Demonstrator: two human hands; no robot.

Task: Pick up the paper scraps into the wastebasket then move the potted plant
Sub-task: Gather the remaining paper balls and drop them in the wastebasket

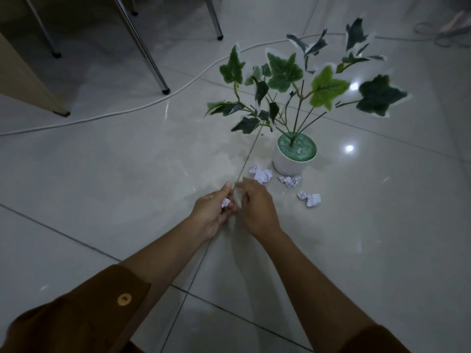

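Observation:
A potted plant (293,154) with green and white leaves stands in a white pot on the tiled floor, right of centre. Three crumpled paper scraps lie in front of the pot: one (262,174) at its left foot, one (290,180) just below it, one (310,198) nearer to me. My left hand (212,212) is curled around a small white paper scrap (225,202). My right hand (256,207) hovers close beside it, fingers bent and apart, nothing visible in it. No wastebasket is in view.
A white cable (153,100) snakes across the floor behind the plant. Metal chair legs (150,59) and a wooden furniture corner (33,90) stand at the upper left. Some cords (443,31) lie at the top right.

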